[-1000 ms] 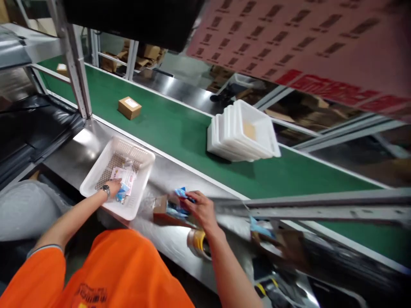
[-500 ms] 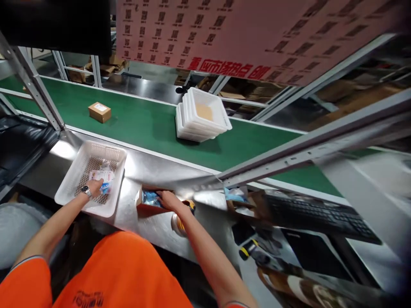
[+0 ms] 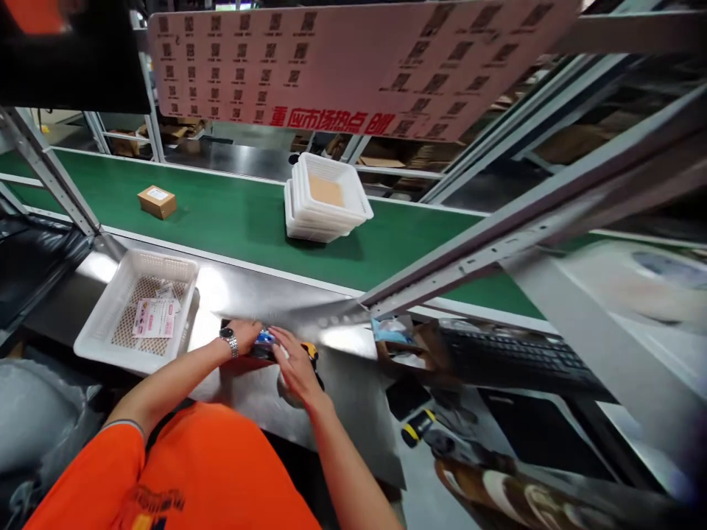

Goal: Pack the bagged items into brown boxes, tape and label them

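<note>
Blue packet (image 3: 265, 337) lies between our left hand (image 3: 246, 336) and right hand (image 3: 295, 366), at a partly hidden small box (image 3: 238, 366) on the metal worktop (image 3: 359, 397); we cannot tell whether either grip is closed on it. At left we see a white basket (image 3: 104, 313) containing a printed card (image 3: 155, 318). Beyond, a green conveyor (image 3: 232, 213) carries stacked baskets (image 3: 325, 191) and a carton (image 3: 157, 202).

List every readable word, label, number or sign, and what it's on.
"重 应市场热点 创": red print, pink board; last character unsure.
Code captions, same board: too small.
Carton label: too small.
Printed card: too small.
Orange shirt print: blurred.
Keyboard keys: blurred.
Blue packet: no readable text.
</note>
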Demonstrator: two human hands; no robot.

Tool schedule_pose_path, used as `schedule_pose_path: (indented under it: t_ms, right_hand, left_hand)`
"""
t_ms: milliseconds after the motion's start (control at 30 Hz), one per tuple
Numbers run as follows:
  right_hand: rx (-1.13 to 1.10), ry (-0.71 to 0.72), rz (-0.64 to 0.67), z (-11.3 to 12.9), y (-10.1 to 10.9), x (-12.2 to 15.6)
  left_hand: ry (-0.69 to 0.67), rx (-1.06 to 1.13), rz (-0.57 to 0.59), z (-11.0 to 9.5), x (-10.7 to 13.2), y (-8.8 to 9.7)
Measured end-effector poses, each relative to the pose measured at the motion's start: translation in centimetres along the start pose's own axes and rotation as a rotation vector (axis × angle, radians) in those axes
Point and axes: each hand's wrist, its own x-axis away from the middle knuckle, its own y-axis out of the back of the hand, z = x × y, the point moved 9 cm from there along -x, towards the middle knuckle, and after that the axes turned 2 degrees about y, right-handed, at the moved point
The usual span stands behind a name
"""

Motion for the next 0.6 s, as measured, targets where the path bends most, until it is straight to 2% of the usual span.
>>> schedule_pose_path:
  t_ms: [133, 267, 333, 400, 467, 500, 533, 600]
  right_hand:
    - [0.201, -0.025, 0.203, 0.6, -2.4, 0.4]
    - [0.353, -0.021, 0.374, 1.2, -3.2, 0.1]
    - [0.386, -0.016, 0.401, 1.4, -3.2, -0.3]
    - [0.398, -0.026, 0.372, 1.4, -3.2, -0.9]
    - [0.405, -0.046, 0.362, 1.2, -3.7, -1.6]
    - [0.416, -0.058, 0.380, 1.0, -4.2, -2.0]
    - [0.432, -0.072, 0.412, 0.8, -4.8, -2.4]
    - [0.475, -0.098, 0.495, 0.4, -6.1, -3.0]
  left_hand:
    - [-0.090, -0.025, 0.038, 0.6, -0.8, -1.7]
    - [-0.235, -0.002, 0.084, 1.4, 0.6, -2.9]
    - [-0.275, 0.002, 0.065, 2.2, 1.7, -3.0]
    - [-0.281, 0.022, -0.035, 3.9, 2.8, -1.8]
    - [-0.223, 0.041, -0.171, 7.3, 4.0, 0.2]
    - [-0.145, 0.033, -0.234, 9.8, 4.8, 1.3]
    - [-0.031, 0.005, -0.269, 12.9, 5.6, 2.1]
    - [0.227, -0.080, -0.257, 19.6, 7.9, 2.9]
